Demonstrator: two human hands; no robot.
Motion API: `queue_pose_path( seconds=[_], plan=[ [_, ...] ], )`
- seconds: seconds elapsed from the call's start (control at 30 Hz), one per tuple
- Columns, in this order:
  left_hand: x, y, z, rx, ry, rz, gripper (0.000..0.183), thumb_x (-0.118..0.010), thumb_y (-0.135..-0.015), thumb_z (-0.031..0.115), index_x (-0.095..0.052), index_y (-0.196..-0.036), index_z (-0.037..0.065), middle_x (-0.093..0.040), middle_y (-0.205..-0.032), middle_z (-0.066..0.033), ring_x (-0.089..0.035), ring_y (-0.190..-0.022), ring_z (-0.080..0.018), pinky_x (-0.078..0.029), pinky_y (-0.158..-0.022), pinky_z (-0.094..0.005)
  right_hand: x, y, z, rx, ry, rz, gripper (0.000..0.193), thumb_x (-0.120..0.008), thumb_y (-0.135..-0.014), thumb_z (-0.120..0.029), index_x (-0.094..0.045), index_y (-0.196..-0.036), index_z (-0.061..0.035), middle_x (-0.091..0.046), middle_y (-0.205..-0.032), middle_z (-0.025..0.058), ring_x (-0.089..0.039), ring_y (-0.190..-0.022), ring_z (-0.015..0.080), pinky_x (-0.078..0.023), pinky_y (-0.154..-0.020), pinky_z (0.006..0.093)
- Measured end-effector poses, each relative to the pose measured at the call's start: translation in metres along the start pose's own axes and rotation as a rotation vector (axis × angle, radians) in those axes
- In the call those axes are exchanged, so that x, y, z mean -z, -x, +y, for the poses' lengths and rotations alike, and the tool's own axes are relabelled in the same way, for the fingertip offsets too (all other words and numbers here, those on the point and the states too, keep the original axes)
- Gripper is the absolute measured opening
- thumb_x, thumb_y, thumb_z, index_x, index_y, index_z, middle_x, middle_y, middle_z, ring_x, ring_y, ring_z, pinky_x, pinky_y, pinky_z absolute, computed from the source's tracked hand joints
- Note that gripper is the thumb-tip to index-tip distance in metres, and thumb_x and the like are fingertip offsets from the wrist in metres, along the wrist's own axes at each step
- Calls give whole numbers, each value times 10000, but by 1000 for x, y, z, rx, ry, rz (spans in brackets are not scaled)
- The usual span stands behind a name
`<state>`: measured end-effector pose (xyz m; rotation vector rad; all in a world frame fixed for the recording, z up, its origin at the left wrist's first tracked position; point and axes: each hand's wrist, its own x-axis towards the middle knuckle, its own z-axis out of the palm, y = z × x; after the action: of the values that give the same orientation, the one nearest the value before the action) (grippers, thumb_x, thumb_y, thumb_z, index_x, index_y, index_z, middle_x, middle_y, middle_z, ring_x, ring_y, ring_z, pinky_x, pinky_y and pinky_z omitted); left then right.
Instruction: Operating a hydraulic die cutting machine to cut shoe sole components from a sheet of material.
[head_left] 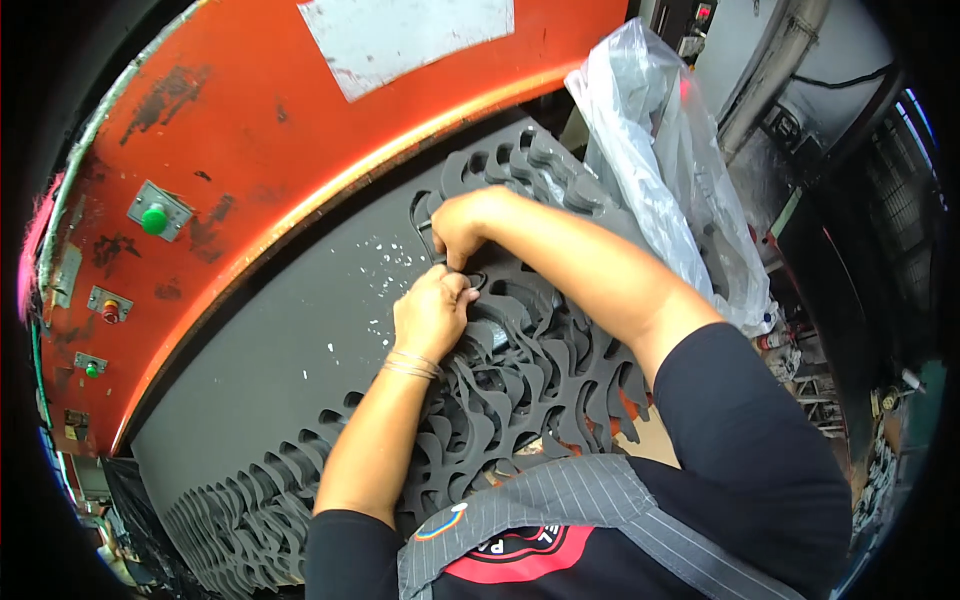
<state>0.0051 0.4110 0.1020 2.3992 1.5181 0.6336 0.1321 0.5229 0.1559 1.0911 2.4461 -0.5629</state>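
Note:
Both my hands meet over a large dark grey foam sheet (pixel 270 320). Fingers curled downward, my right hand (pixel 462 228) grips a thin dark looped frame (pixel 416 212) that looks like a cutting die, at the sheet's cut edge. Just nearer to me, my left hand (pixel 430 312) is closed at the frame's near end, thumb and fingers pressed together; the fingers partly hide what they hold. Below and beside the hands lies a tangle of cut-out foam scrap (pixel 500 390) with curved, sole-like openings.
A big orange machine beam (pixel 240 130) with a green button (pixel 154 219) and a red button (pixel 111 312) arches over the sheet's far side. White flecks dot the foam. Clear plastic sheeting (pixel 660 150) hangs at the right. More wavy foam scrap (pixel 250 510) runs along the near left edge.

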Motion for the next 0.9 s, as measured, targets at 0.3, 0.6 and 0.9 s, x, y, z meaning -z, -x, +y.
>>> queue_pose_path(
  seconds=[0.3,0.6,0.9],
  plan=[
    [22,-28,-8,-16,214,294,96,-642,-836,109,-624,-821,16,-604,-806,-130,-590,-769,-285,-469,-727,-355,27,-38,1,-32,-149,-170,452,-743,-675,-320,-694,-1002,-12,-685,-980,163,-664,-771,255,-525,-628,383],
    [-23,2,-15,-34,-279,162,441,-524,-917,279,-504,-1301,63,-523,-1339,-127,-490,-1223,-279,-366,-1007,-406,-22,21,58,322,-1525,447,152,-743,-741,-125,-745,-881,-66,-688,-796,6,-582,-674,73,-452,-626,258],
    [1,-22,-30,22,-82,-131,457,-503,-907,375,-577,-1263,98,-555,-1323,-75,-461,-1263,-245,-314,-1045,-422,-6,95,36,975,-1583,752,198,-662,-775,-117,-666,-885,48,-632,-727,83,-619,-684,141,-484,-684,266]
  ],
)
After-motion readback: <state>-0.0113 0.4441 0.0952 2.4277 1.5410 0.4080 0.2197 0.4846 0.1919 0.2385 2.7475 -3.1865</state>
